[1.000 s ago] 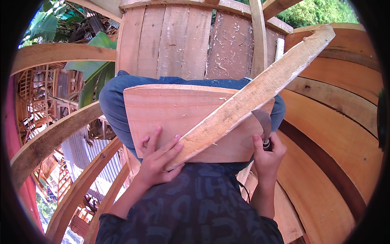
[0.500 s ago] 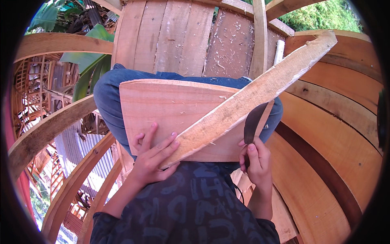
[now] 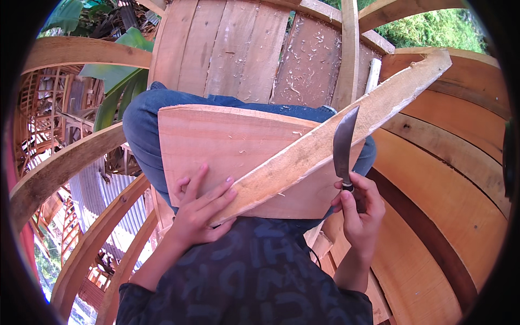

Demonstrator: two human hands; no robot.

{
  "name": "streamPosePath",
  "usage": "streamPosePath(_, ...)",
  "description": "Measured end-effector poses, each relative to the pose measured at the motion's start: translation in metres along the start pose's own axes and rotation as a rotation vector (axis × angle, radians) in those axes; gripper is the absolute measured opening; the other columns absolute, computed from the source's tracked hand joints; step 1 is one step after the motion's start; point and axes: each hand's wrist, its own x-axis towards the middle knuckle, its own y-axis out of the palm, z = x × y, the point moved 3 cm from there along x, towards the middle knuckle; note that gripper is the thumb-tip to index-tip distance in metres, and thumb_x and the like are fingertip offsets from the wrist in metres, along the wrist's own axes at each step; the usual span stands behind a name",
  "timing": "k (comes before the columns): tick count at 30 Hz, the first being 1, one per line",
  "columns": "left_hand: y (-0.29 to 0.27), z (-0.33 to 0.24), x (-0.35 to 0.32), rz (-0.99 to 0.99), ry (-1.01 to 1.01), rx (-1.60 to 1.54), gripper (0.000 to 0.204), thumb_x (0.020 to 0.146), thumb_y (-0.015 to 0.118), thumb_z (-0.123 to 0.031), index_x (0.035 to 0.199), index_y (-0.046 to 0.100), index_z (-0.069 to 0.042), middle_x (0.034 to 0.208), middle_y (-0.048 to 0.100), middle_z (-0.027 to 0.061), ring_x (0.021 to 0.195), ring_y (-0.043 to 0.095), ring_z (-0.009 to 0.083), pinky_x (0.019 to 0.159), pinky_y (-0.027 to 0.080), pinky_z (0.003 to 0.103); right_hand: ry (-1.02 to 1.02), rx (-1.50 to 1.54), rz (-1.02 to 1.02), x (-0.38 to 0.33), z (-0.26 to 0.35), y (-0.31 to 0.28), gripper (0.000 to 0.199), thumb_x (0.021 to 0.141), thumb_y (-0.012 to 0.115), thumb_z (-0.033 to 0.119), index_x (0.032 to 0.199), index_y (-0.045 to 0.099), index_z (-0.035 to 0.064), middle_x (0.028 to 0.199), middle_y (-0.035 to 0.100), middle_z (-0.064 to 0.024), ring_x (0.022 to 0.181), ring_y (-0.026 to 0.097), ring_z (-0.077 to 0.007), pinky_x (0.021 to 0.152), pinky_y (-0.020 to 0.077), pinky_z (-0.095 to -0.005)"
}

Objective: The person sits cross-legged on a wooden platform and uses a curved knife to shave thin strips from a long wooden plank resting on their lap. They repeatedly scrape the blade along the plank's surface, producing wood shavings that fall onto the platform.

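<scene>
Across my lap lies a wide reddish board (image 3: 216, 135) with a few shavings on it. A long, rough-edged wooden strip (image 3: 303, 154) rests slantwise over the board, its far end reaching out past my right knee. My left hand (image 3: 203, 208) grips the strip's near end, with the thumb underneath and fingers on top; some of its fingers lie against the board. In my right hand (image 3: 360, 208) is a knife (image 3: 342, 146) with a dark curved blade pointing up and away. The blade stands in front of the strip; whether they touch I cannot tell. The fingers hide most of its handle.
Curved wooden ribs (image 3: 70, 157) rise on the left, with corrugated metal sheets (image 3: 108, 195) below them. Planking (image 3: 433, 216) curves up on the right. Wood shavings (image 3: 306, 76) litter the floor boards ahead, near a short pale stick (image 3: 373, 75). My crossed legs (image 3: 146, 122) support the board.
My right hand has moved right and slightly up, turning the knife so its blade now shows in front of the strip. My left hand and the strip have hardly moved.
</scene>
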Motion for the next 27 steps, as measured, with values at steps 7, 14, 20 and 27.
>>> streamPosePath(7,-0.002,-0.001,-0.002,-0.002,0.011,0.028,0.068,0.06,0.085,-0.027,0.123,0.064,-0.013,0.133,0.061,0.0064,0.139,0.033,0.0426,0.103,0.018,0.052,-0.072,-0.117,-0.057,-0.018,0.004,0.009,0.031,0.084,0.063,-0.011,0.115,0.063,-0.0024,0.087,0.07,-0.0132,0.062,0.061,-0.0072,0.055,0.047,-0.018)
streamPosePath(14,-0.001,0.0,-0.002,-0.005,0.027,0.025,0.068,0.06,0.084,-0.027,0.124,0.064,-0.013,0.132,0.061,0.0069,0.139,0.033,0.0426,0.104,0.017,0.052,-0.096,0.089,-0.196,-0.022,-0.004,-0.003,0.033,0.086,0.059,-0.012,0.119,0.062,-0.0034,0.088,0.069,-0.0147,0.059,0.058,-0.0075,0.052,0.047,-0.0187)
streamPosePath(20,-0.004,-0.003,0.001,-0.007,-0.025,0.001,0.058,0.068,0.08,-0.026,0.123,0.065,-0.019,0.132,0.062,0.0009,0.139,0.036,0.0386,0.106,0.015,0.047,-0.081,0.077,-0.049,-0.026,-0.015,0.01,0.039,0.089,0.056,-0.01,0.127,0.057,-0.0041,0.09,0.067,-0.0171,0.059,0.056,-0.0081,0.052,0.0456,-0.02)
streamPosePath(27,-0.005,-0.002,0.002,-0.019,-0.014,-0.003,0.056,0.068,0.08,-0.026,0.122,0.065,-0.018,0.131,0.062,0.0011,0.139,0.036,0.0384,0.107,0.014,0.047,-0.043,0.053,-0.099,-0.025,-0.012,0.009,0.039,0.087,0.058,-0.012,0.125,0.06,-0.0026,0.091,0.068,-0.0141,0.059,0.057,-0.0086,0.05,0.0444,-0.0197)
